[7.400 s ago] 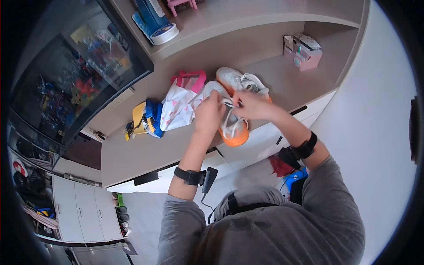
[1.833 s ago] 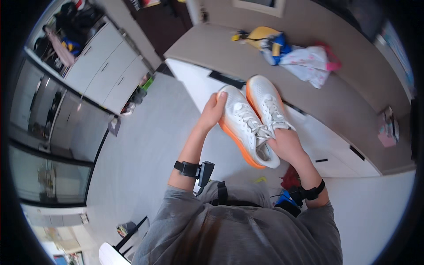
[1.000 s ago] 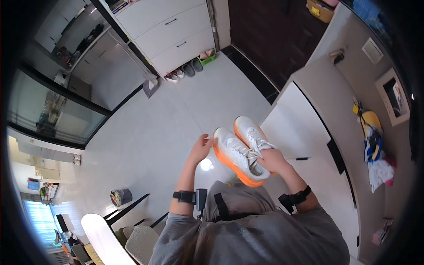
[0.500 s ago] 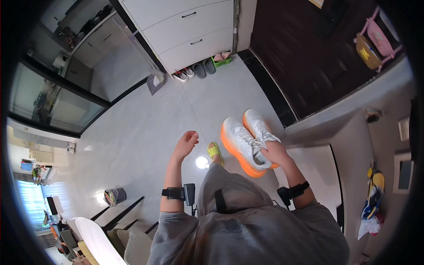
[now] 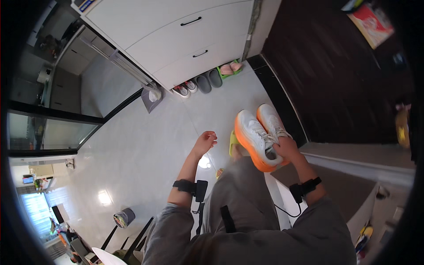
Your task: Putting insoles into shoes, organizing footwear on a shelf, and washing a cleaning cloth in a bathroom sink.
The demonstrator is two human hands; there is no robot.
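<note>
A pair of white running shoes with thick orange soles, a left-hand shoe [image 5: 255,134] and a right-hand shoe [image 5: 270,120], hangs from my right hand [image 5: 287,149]. Its fingers grip both shoes together near the tongues and ankle openings, toes pointing away from me. My left hand [image 5: 206,142] hovers over the floor with nothing in it, its fingers loosely bent and slightly apart. Below the held shoes, a yellow-green slipper [image 5: 233,142] is on one of my feet, partly covered by the left-hand shoe and my trouser leg. The other slipper [image 5: 219,172] barely shows beside my leg.
Ahead stands a white drawer cabinet [image 5: 176,48], with grey clogs [image 5: 209,81], sneakers [image 5: 184,88] and pink shoes on a green rack [image 5: 230,69] at its base. A dustpan [image 5: 151,98] stands left of it. A dark door [image 5: 322,84] is at right; a bin [image 5: 124,217] is lower left.
The cabinet and its shoes appear nearer as I have moved forward. My right hand still carries the running shoes. The feet have shifted, and the left hand stays without anything in it.
</note>
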